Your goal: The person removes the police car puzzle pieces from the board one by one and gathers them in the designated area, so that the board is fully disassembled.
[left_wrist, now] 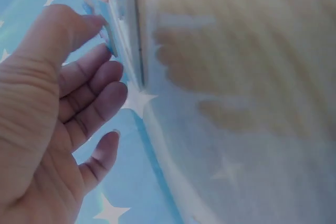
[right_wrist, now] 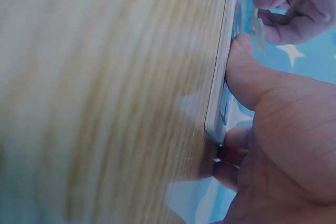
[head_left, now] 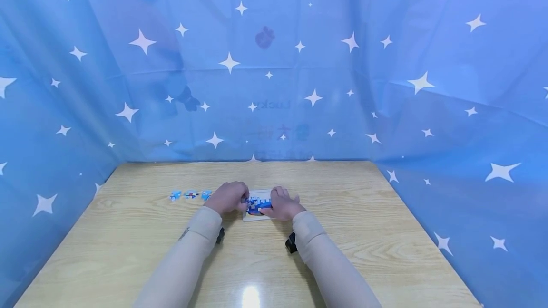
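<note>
A puzzle board with a pale frame and a blue picture lies on the table between the two hands. My left hand is at its left side and pinches a thin puzzle piece between thumb and fingers, tilted just above the board. In the left wrist view the other fingers of the left hand are loosely bent. My right hand holds the board at its right side. The right wrist view shows that thumb on the board's face and the fingers around its edge.
Several blue puzzle pieces lie in a row on the wooden table, left of the left hand. A blue curtain with white stars hangs behind the table and along both sides.
</note>
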A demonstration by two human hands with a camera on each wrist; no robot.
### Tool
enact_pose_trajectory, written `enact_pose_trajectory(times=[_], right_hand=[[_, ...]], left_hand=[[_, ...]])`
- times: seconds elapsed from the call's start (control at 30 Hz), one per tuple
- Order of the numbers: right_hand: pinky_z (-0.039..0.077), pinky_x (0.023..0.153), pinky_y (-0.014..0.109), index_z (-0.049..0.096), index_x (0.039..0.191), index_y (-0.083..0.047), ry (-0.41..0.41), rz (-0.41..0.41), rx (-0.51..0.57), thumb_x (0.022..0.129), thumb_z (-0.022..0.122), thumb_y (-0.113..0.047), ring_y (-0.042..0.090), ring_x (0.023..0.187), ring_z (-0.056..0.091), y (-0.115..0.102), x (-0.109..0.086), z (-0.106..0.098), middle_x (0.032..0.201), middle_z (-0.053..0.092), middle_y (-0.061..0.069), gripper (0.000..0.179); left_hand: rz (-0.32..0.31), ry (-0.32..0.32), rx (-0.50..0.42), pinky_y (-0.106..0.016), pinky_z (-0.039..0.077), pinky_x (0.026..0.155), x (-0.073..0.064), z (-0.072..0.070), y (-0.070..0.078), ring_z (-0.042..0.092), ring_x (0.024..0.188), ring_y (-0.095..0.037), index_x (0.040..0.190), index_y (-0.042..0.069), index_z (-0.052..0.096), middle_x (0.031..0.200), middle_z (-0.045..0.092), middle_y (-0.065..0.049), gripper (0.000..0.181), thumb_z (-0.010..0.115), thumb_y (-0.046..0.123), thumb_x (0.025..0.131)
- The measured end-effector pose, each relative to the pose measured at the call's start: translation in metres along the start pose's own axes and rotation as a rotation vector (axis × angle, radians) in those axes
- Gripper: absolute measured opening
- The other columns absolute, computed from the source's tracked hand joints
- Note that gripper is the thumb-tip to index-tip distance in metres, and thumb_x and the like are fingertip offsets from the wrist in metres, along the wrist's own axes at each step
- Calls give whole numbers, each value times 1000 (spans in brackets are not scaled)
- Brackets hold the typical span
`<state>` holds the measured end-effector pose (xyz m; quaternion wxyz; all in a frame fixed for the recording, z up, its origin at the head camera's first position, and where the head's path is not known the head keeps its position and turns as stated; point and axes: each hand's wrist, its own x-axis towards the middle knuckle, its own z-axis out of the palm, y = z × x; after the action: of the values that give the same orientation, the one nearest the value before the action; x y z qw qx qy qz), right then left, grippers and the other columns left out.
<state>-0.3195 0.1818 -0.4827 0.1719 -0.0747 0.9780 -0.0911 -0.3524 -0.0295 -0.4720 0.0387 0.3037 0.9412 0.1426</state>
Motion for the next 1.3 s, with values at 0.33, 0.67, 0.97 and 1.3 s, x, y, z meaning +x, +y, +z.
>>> enact_pose_trajectory(times=[0.33, 0.67, 0.97, 1.3], right_hand=[[17, 112, 74, 20, 161, -5, 28, -12, 20, 100, 51, -60, 32, 153, 13, 3, 2, 4, 166, 14, 15, 87], [20, 112, 72, 24, 159, -3, 49, -26, 18, 101, 52, -58, 32, 152, 17, 2, -6, 0, 165, 18, 15, 85], [20, 112, 73, 27, 158, -4, 50, -32, 20, 101, 51, -58, 32, 152, 17, 0, -7, -1, 164, 20, 15, 82], [25, 111, 71, 31, 157, -4, 78, -36, -15, 101, 52, -57, 33, 149, 24, 1, -8, -1, 161, 27, 14, 80]], left_hand=[[-9, -59, 23, -35, 51, 80, -6, -4, 2, 54, 79, -14, 102, 14, 75, 95, 59, 3, 20, 83, 23, 86], [18, -49, -142, -36, 53, 86, -9, -4, -8, 59, 87, -14, 107, 9, 75, 99, 62, -2, 20, 80, 17, 89], [2, 4, -172, -34, 53, 82, -16, -5, -22, 58, 85, -12, 107, 7, 74, 100, 64, 0, 22, 80, 18, 89], [-14, 28, -207, -35, 56, 85, -29, -9, -41, 64, 94, -17, 109, 5, 74, 102, 66, -2, 24, 80, 14, 87]])
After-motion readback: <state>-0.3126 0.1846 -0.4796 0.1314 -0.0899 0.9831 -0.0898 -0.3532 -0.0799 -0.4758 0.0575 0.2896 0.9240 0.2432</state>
